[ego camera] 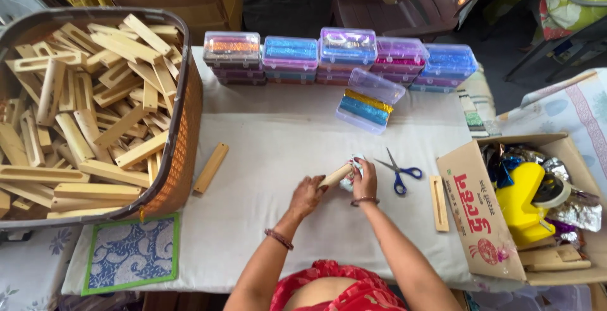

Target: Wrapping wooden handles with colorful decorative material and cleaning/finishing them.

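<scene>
My left hand [307,196] grips one end of a short wooden stick [337,174] lying on the white cloth-covered table [265,159]. My right hand [365,181] is closed around the stick's other end, where something pale and shiny is wrapped or pressed against it; what it is cannot be told. Blue-handled scissors [399,171] lie just right of my right hand. Beyond them rests a slotted wooden piece [439,203].
A large basket [183,128] full of several wooden pieces fills the left. A loose wooden stick [210,168] lies beside it. Stacked clear boxes of coloured material [341,58] line the far edge, one box [368,101] open. A cardboard box [480,216] with a yellow object stands right.
</scene>
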